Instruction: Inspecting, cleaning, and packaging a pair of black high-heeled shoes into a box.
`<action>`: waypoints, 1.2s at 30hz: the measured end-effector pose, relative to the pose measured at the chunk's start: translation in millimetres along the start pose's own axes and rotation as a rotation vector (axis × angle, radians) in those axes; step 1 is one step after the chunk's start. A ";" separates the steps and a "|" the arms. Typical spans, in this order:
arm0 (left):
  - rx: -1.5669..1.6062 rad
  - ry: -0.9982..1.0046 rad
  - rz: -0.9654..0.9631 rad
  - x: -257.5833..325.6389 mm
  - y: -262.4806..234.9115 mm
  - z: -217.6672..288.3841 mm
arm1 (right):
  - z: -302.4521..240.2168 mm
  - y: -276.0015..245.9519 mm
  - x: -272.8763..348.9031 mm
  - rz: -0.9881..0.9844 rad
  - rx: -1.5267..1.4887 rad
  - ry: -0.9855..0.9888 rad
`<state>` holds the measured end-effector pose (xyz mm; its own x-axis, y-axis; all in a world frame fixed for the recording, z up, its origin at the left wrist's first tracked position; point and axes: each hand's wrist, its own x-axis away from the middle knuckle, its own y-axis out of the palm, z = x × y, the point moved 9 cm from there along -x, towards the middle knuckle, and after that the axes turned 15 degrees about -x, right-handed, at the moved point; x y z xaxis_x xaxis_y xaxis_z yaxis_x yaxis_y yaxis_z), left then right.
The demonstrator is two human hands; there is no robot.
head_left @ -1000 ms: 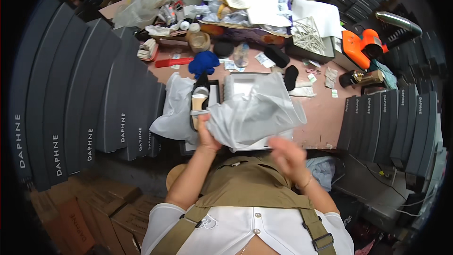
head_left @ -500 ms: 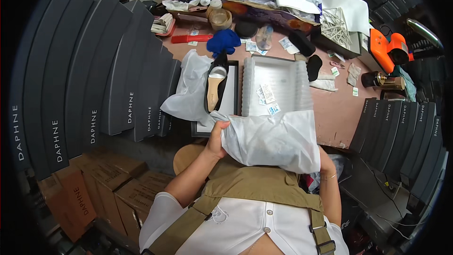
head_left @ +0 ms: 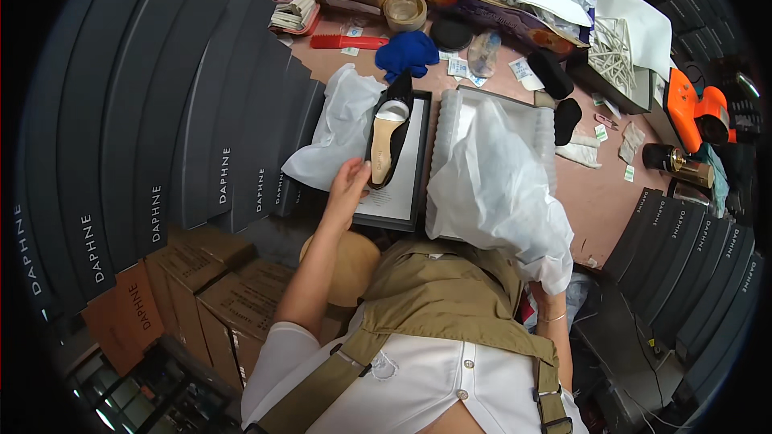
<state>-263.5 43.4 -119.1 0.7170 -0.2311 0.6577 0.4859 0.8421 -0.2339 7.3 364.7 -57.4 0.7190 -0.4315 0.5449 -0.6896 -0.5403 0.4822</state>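
Observation:
A black shoe (head_left: 389, 133) with a beige insole and a silvery patch lies in a dark shoebox (head_left: 418, 137), toe pointing away from me. At its near left end, my left hand (head_left: 346, 191) reaches in with fingers partly stretched, touching or almost touching the heel edge. White tissue-like wrapping (head_left: 336, 124) spreads over the box's left side. A white soft bag (head_left: 494, 173) hangs from my right hand (head_left: 550, 303), which grips its lower right corner; the fingers are mostly covered. That bag drapes over a tray-like box (head_left: 543, 124) with a translucent ridged lining.
Stacks of dark shoeboxes (head_left: 197, 104) rise at left, with more boxes (head_left: 683, 257) at right. Cartons (head_left: 241, 297) stand low left. On the pink table (head_left: 591, 233) lie a red comb (head_left: 347, 42), a blue cloth (head_left: 406, 54) and an orange tape dispenser (head_left: 683, 116).
My left hand has let go of the white bag and moved up-left to the black shoe. The bag now hangs from my right hand, stretched farther over the lined box.

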 end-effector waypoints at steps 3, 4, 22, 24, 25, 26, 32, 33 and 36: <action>0.104 -0.044 -0.053 -12.2 20.4 -11.7 | -10.2 5.9 -11.3 0.002 0.004 -0.028; 0.182 0.009 -0.088 -11.0 22.7 -8.4 | -12.0 4.7 -11.5 0.019 0.023 -0.040; 0.128 0.555 -0.046 50.8 -3.2 48.9 | 17.5 -0.5 8.1 0.021 -0.255 0.018; -0.143 0.555 0.175 42.4 -6.8 44.8 | 15.7 15.6 8.1 -0.043 -0.328 -0.001; -0.276 0.551 0.287 41.1 -9.0 45.3 | 20.2 20.5 7.4 -0.039 -0.291 0.012; -0.522 0.632 0.452 54.8 -8.2 63.3 | 23.4 24.0 5.3 -0.028 -0.253 0.014; 0.864 0.000 -0.675 89.1 131.8 57.6 | 17.5 94.2 -9.5 -0.231 0.280 -0.153; 0.779 0.053 -0.553 76.5 127.1 54.5 | 2.2 105.1 -4.6 -0.239 0.613 -0.347; 0.612 0.201 -0.217 38.5 95.9 53.7 | -17.8 88.4 -3.1 -0.114 0.334 -0.234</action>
<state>-216.2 141.4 -77.8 0.7426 -0.4623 0.4846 0.3015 0.8768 0.3745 -57.4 331.1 -4.3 0.8158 -0.4869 0.3122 -0.5664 -0.7817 0.2610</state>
